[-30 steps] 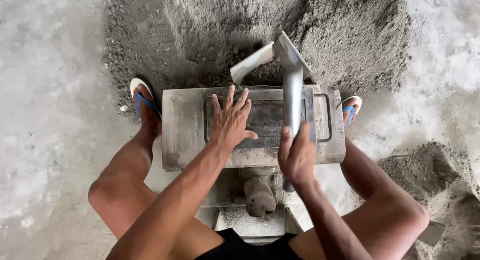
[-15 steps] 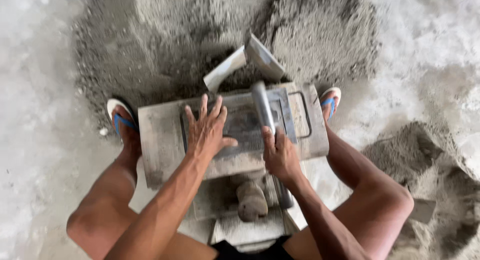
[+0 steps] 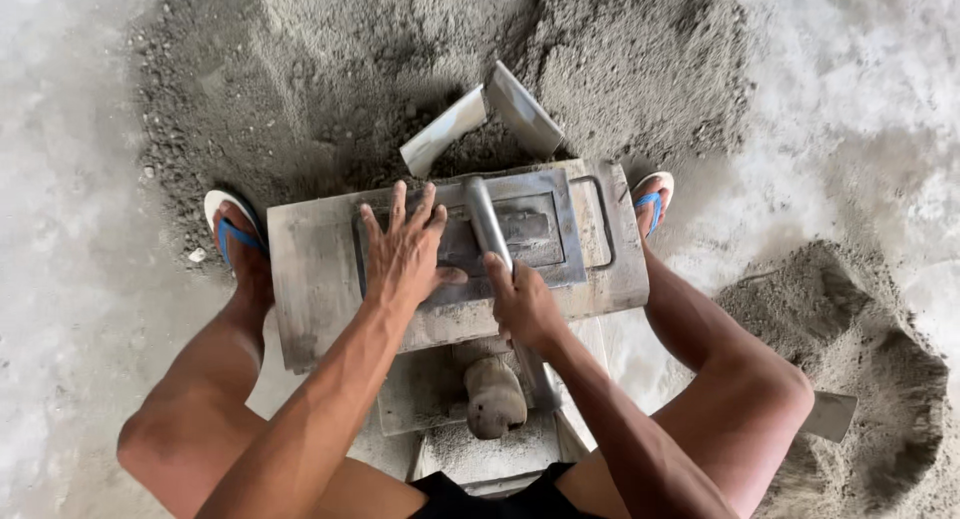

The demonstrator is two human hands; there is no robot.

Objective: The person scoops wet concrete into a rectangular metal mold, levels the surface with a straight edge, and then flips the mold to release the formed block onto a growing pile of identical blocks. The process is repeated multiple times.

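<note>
- Since the earlier frames the grey metal mould [image 3: 300, 279] sits a little more left of centre, and the right hand [image 3: 520, 304] has slid back along the metal bar [image 3: 487, 224], which now lies flatter across the mould's middle.
- The left hand [image 3: 405, 251] lies flat and fully spread, fingers splayed on the mould's inner plate [image 3: 540, 234], gripping nothing; it looks pressed down to steady the plate.
- The right hand is curled shut round the bar, near its lower end.
- The mould rests at centre frame between two blue-strapped sandals [image 3: 232, 227], so the person squats astride it.
- A trowel [image 3: 480, 119] stands stuck in the grey sand heap [image 3: 620, 59] at upper centre, close by.
- A second heap [image 3: 870, 379] lies lower right.
</note>
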